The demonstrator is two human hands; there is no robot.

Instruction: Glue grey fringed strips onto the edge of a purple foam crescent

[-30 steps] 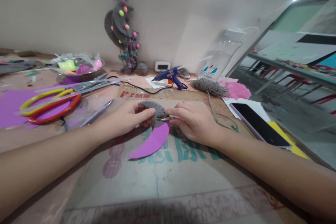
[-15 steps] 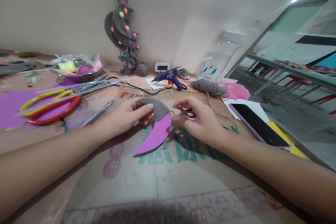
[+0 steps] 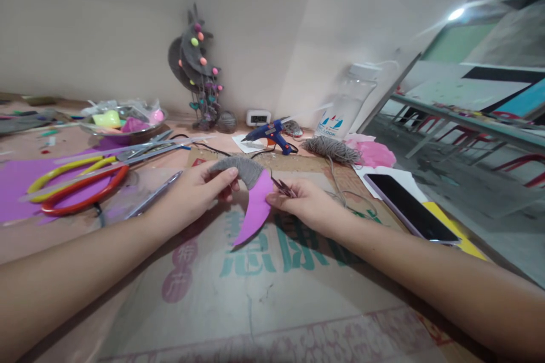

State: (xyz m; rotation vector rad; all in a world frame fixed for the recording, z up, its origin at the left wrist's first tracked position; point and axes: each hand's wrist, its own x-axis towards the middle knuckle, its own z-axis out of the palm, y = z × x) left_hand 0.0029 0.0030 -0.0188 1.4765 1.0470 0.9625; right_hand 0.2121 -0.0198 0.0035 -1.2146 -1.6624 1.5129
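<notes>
My left hand (image 3: 208,184) pinches a crescent cutout by its upper end, thumb on top. The crescent is purple (image 3: 256,201) on its lower part, while grey yarn (image 3: 244,170) is wound closely round the upper part. My right hand (image 3: 304,198) is closed at the crescent's right edge, with the yarn strand in its fingers; the fingertips are partly hidden. From a loose grey yarn skein (image 3: 332,150), a strand trails down behind the right hand. Under both hands lies a printed cardboard sheet (image 3: 213,306).
Red and yellow scissors (image 3: 85,198), a pen (image 3: 155,194) and purple sheet lie left. A bowl (image 3: 123,130), finished moon hanging (image 3: 196,62), small clock (image 3: 258,118), blue glue gun (image 3: 270,135) and bottle (image 3: 347,102) stand behind. A phone (image 3: 411,207) lies right.
My right hand has come in against the crescent's edge and its fingers have closed. The crescent has turned, its purple tip swinging rightward. The whole view has shifted slightly.
</notes>
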